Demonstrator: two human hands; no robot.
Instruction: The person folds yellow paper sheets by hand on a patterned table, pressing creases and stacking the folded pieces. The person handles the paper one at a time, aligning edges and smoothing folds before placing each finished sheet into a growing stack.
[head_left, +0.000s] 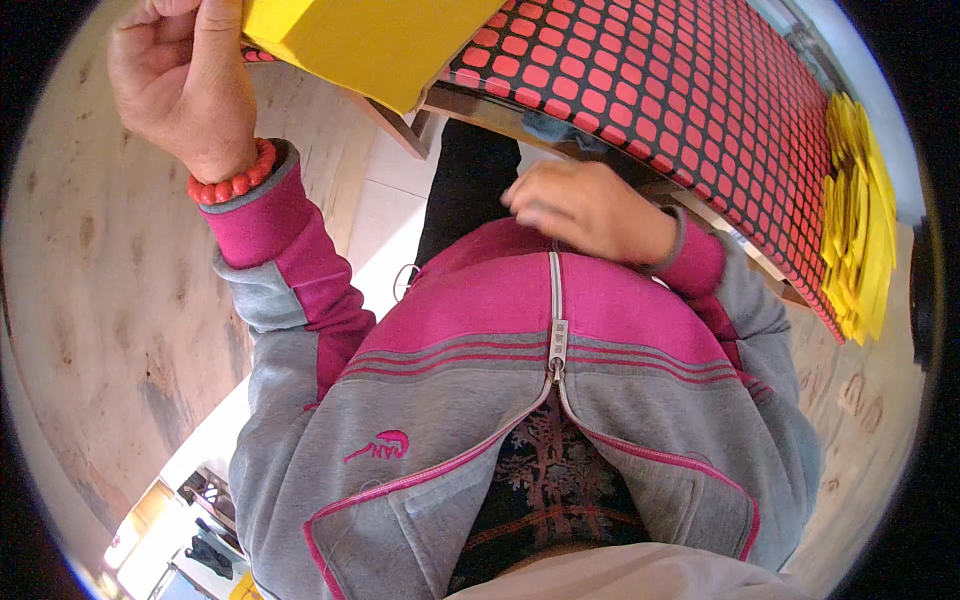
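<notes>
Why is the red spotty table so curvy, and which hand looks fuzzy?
Head view: the fisheye lens makes the table look bent; head view: the right hand is blurred, while the left hand looks sharper.

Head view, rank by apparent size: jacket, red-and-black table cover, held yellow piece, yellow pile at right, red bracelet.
Largest to smallest:
1. Jacket
2. Red-and-black table cover
3. Held yellow piece and yellow pile: too close to rank; the frame crops the piece
4. Red bracelet
</notes>
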